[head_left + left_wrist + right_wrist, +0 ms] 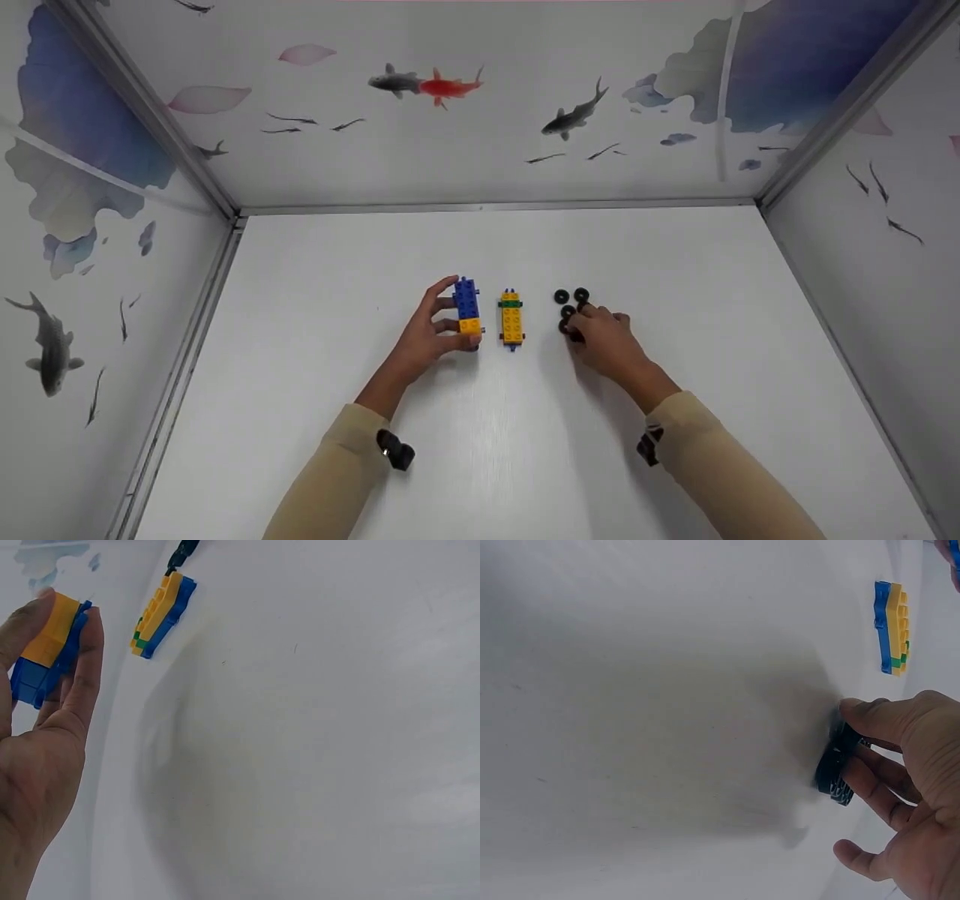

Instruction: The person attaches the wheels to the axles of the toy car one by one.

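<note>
On my remote feed, the left hand [421, 345] grips a blue-and-orange toy-brick car body [466, 300] above the white table [480, 457], thumb at its near end, a fingertip at its far end. Its long axis points away from the person. The black toy wheels [581, 295] lie to its right, nearer the right hand [611, 343], whose thumb and fingers curl narrowly on some; how many, I cannot tell. Between the hands lies a yellow-and-green toy-brick car body [511, 324], roughly parallel. I count two bodies and at least five wheels.
</note>
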Tool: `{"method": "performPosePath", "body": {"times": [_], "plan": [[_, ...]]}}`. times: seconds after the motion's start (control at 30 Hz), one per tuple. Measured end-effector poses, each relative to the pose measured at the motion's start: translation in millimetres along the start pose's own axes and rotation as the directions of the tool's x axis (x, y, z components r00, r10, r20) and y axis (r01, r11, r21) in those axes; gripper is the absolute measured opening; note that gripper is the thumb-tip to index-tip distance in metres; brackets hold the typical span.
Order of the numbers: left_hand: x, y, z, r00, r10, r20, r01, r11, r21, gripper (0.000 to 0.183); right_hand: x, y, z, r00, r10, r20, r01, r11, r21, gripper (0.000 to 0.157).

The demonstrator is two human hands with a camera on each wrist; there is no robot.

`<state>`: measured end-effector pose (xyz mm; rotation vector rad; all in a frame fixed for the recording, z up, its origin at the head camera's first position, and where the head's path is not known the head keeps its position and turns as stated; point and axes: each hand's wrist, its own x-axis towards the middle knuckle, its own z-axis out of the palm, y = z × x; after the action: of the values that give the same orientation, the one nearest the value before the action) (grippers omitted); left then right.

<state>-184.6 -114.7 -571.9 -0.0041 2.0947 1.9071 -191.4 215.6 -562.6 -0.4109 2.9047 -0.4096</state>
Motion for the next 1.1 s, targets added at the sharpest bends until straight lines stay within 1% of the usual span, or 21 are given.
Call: {"method": "performPosePath", "body": {"times": [0.13,0.4,0.63,0.87,1.1], "plan": [[-0.7,-1.2,0.5,1.000,0.006,0.009,-0.006,1.000,-0.005,0.107,-0.1,1.3,0.9,1.000,-0.007,-0.005,0.007,1.000,-0.004,0.024],[-0.1,-5.1,-0.1,0.999,0.038,0.032,-0.038,0.999,-0.023,0.102,-2.6,5.8,4.0,0.995,-0.063,-0.071,0.062,0.998,-0.016,0.015],[-1.2,-5.4,1.2,0.998,0.035,0.046,-0.032,0.997,-0.072,0.086,-4.3,6.1,4.3,0.993,-0.066,-0.103,0.067,0.998,0.007,0.015],[-3.9,-5.6,2.3,0.999,0.017,0.044,-0.015,0.999,-0.047,0.075,-3.1,5.2,2.1,0.993,-0.054,-0.107,0.056,0.998,0.018,0.016],[-4.7,-6.9,3.7,0.998,0.047,0.031,-0.046,0.998,-0.033,0.070,-2.0,1.8,-2.2,0.996,-0.046,-0.076,0.049,0.998,0.034,0.018]]}}
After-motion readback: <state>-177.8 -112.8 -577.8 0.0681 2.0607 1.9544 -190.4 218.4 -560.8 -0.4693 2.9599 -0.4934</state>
